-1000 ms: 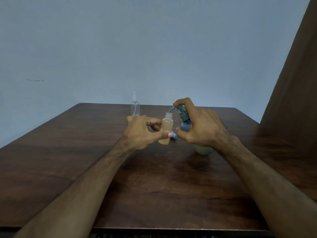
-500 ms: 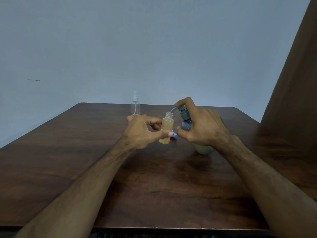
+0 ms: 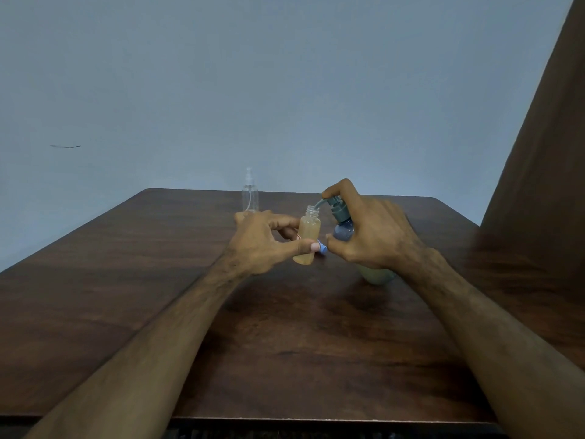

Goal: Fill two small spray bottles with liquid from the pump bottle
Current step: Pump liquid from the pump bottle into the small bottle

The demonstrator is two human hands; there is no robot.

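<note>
One small uncapped clear plastic bottle (image 3: pixel 307 238), filled almost to its shoulder with amber liquid, was held upright near the middle of the dark brown wooden table (image 3: pixel 158 296), nearer the far edge than the near one. It was pinched low on its body by the thumb and fingers of the left hand (image 3: pixel 264 243). A small blue piece (image 3: pixel 322 248), possibly its cap or sprayer part, was seen just behind the thumb tip, though what it was could not be told for certain.

The blue-necked pump bottle with a grey-green pump head (image 3: pixel 343 224) was gripped around its neck by the right hand (image 3: pixel 370 236), with the forefinger curled over the pump top. Its curved spout was aimed into the open mouth of the amber bottle, and its pale green base rested on the table below the palm.

The first fill was judged nearly complete; only topping off and closing appeared to be left for that bottle.

A second small clear spray bottle with its sprayer fitted (image 3: pixel 250 194) stood untouched close to the far edge, well apart from both hands, and looked empty. Its opening, filling and recapping were judged to be left, so roughly half the task remained.
</note>
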